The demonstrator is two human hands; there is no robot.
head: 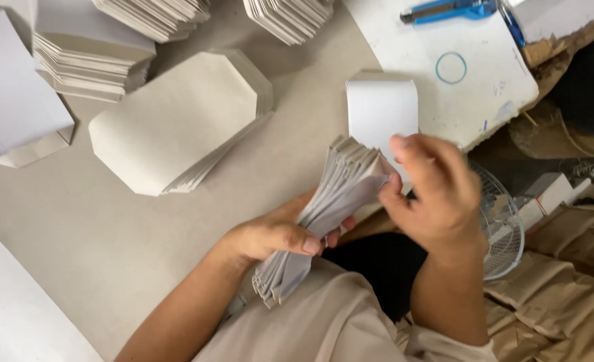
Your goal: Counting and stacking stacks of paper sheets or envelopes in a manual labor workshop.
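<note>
My left hand (280,234) grips a thick bundle of folded white paper pieces (324,208) around its middle, held above the table's near edge. My right hand (434,191) pinches the upper end of the same bundle with thumb and fingers; it is slightly blurred. Just behind the bundle one white folded piece (381,107) stands upright, its lower part hidden by the bundle and my right hand.
A flat stack of beige cut sheets (176,117) lies on the grey table (109,241). More paper stacks (89,53) sit at the back. A white board (471,87) carries a blue cutter (448,10) and a blue rubber band (451,68). A fan (501,221) and cardboard (565,281) lie right.
</note>
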